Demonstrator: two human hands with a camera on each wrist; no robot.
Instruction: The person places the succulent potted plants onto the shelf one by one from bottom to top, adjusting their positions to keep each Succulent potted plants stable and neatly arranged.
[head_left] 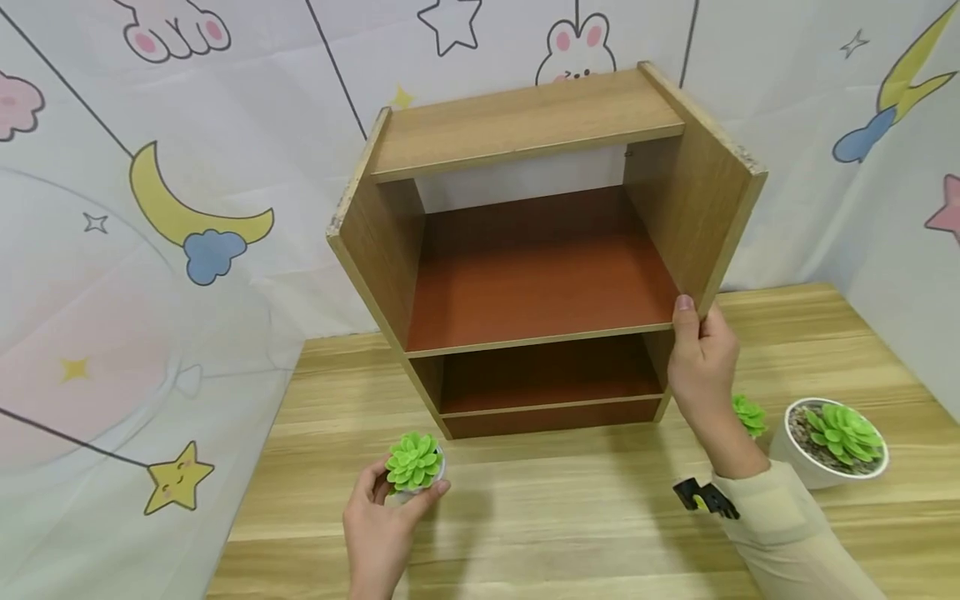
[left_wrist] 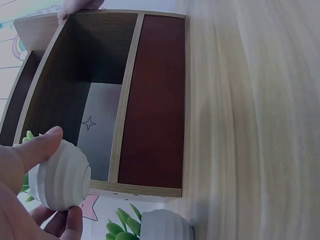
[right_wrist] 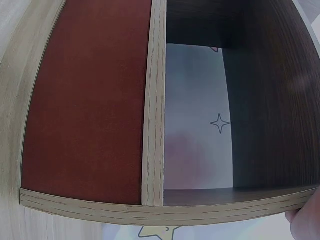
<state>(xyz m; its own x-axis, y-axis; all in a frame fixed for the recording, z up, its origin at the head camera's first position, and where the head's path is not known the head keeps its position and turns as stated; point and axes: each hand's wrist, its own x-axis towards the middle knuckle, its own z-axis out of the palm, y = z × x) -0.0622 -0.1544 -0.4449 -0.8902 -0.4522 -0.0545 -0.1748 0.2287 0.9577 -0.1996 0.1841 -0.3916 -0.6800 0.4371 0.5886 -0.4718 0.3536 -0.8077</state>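
Note:
A small green succulent (head_left: 414, 461) in a white ribbed pot (left_wrist: 60, 177) is held by my left hand (head_left: 381, 517), thumb on one side and fingers on the other, in front of the shelf's left end. My right hand (head_left: 702, 367) grips the right side panel of the wooden shelf unit (head_left: 517, 342), its thumb lying on the front edge by the middle board. In the right wrist view, only a bit of the hand (right_wrist: 306, 222) shows at the panel edge. The unit stands on the table with its open front and reddish boards facing me.
At the right stands a larger white pot (head_left: 798, 458) with a succulent (head_left: 845, 433). Another green succulent (head_left: 750, 414) is partly hidden behind my right wrist. A white potted plant (left_wrist: 165, 225) shows low in the left wrist view. Printed cloth (head_left: 300, 150) hangs behind the wooden table (head_left: 540, 508).

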